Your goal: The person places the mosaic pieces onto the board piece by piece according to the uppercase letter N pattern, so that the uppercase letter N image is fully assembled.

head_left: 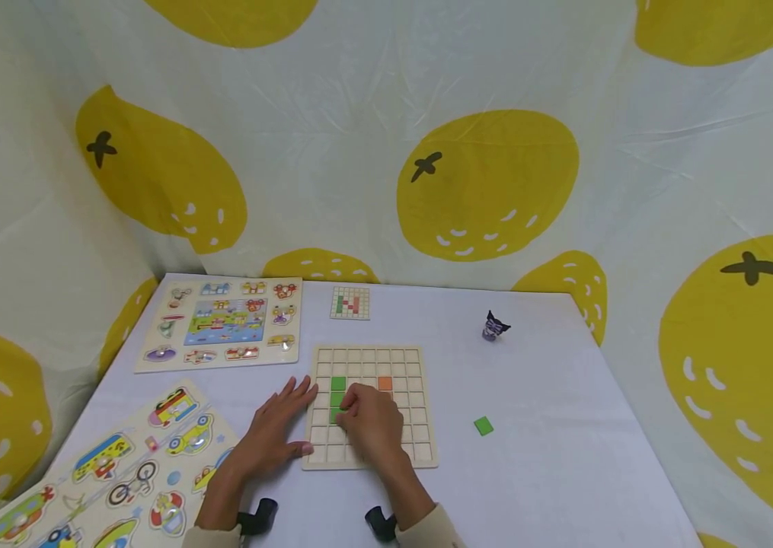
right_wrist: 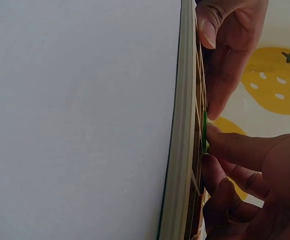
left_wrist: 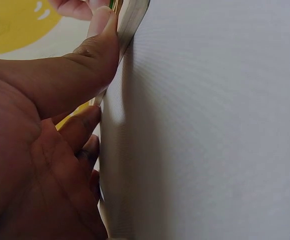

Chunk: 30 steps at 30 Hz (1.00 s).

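Note:
A light wooden grid board [head_left: 365, 462] lies on the table. Green tiles [head_left: 338, 383] form a column in its left part, and an orange tile [head_left: 384, 383] sits in a cell farther right. My left hand [head_left: 273, 430] rests at the board's left edge, fingers spread, thumb [left_wrist: 92, 70] on the near left corner. Over the middle of the board, my right hand [head_left: 374, 422] pinches a green tile [right_wrist: 205, 131] at the lower end of the green column, thumb and fingertips close against the grid. The right hand hides several cells.
Behind the board lies a small pattern card [head_left: 349, 303]. A loose green tile [head_left: 483, 426] is to the right, with a small dark figurine [head_left: 493, 327] farther back. Two picture puzzles occupy the left: a scene puzzle [head_left: 225, 323] and a vehicle puzzle [head_left: 129, 476].

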Tool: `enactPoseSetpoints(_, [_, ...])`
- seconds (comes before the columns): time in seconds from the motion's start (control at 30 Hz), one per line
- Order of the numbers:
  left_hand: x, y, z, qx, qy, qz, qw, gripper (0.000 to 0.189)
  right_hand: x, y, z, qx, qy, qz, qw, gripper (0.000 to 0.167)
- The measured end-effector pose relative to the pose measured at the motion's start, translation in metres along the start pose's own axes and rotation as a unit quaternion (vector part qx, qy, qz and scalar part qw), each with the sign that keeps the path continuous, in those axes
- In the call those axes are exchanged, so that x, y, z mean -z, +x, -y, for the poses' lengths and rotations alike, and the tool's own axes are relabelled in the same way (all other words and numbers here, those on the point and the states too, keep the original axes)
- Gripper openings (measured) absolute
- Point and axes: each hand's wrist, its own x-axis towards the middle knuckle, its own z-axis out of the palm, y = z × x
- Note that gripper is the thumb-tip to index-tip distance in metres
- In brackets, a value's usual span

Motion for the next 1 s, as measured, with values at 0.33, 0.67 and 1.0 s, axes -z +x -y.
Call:
enactPoseSetpoints(0.33, [-0.001,-0.001,-0.002,-0.006,-0.002,-0.012,0.9999,0.101,0.000,-0.002,0.001,0.001,-0.018,0.009,0.9998,0.017])
enactPoseSetpoints(0.67, [0.000,0.002,0.000,0.016,0.002,0.020,0.9997,0.102,0.022,-0.006,-0.011,0.007,0.041,0.015,0.9990,0.024])
enactPoseSetpoints(1.0, [0.000,0.002,0.001,0.001,0.006,0.011,0.9999,0.101,0.071,-0.013,-0.044,-0.057,0.077,-0.039,0.9947,0.028])
